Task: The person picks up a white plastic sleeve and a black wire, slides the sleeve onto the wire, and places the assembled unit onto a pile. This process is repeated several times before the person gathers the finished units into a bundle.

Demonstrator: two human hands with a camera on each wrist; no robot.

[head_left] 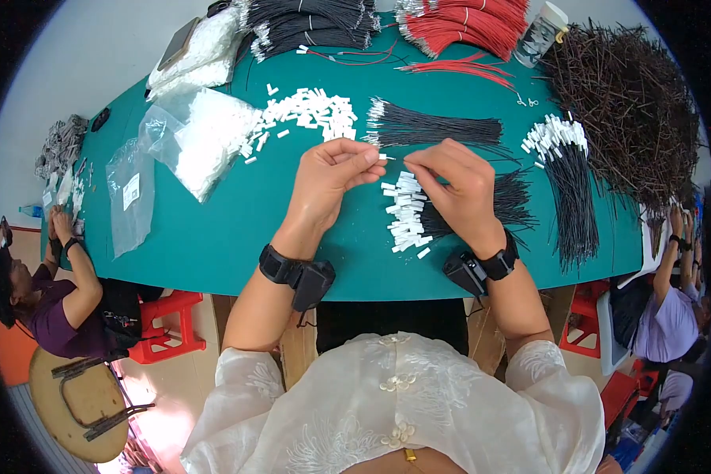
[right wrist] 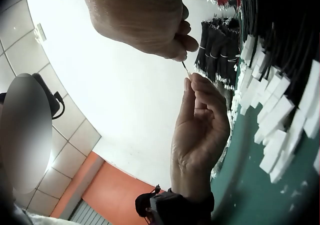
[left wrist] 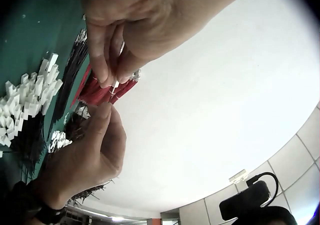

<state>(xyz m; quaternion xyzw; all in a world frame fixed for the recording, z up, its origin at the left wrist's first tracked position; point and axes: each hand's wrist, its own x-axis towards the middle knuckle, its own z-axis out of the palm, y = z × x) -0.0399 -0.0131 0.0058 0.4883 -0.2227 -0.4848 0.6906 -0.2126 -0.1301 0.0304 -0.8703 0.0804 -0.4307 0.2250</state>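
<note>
The left hand (head_left: 329, 178) pinches a small white connector (head_left: 385, 157) between thumb and fingers, above the green table. Facing it, the right hand (head_left: 460, 189) pinches a thin dark wire, whose short length shows between the two hands in the right wrist view. In the left wrist view the white piece (left wrist: 116, 83) sticks out of the left fingertips, close to the right fingertips. Whether wire and connector touch cannot be told. Below the right hand lies a bundle of black wires with white connectors (head_left: 407, 212) on their ends.
Loose white connectors (head_left: 312, 107) spill from a plastic bag (head_left: 201, 138) at the left. Black wires (head_left: 442, 126) lie beyond the hands, another connector-ended bundle (head_left: 573, 189) at the right. Red wires (head_left: 466, 24), a clear container (head_left: 541, 35) and a dark tangled pile (head_left: 624, 110) stand farther back.
</note>
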